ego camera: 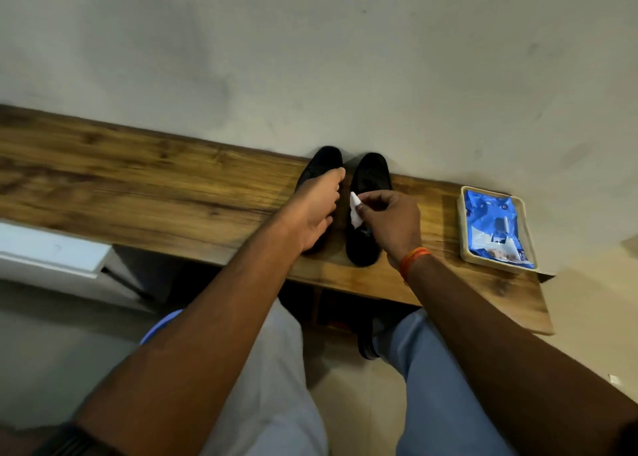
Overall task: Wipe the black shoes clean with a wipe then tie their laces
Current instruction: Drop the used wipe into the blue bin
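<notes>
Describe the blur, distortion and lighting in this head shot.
Head view: wide-angle lens bows the shelf and stretches the forearms at the bottom edge; soft motion blur over the left hand, right hand and wipe; the black shoes are so dark that laces cannot be made out; even, dim light, faint shadows on the wall; mild sheen on the blue pack.

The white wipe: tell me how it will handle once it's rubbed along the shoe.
The white wipe is probably floppy: it hangs creased from the right hand's pinch. It looks thin and light, so it may bunch or fold against the right shoe unless fingers back it flat.
</notes>
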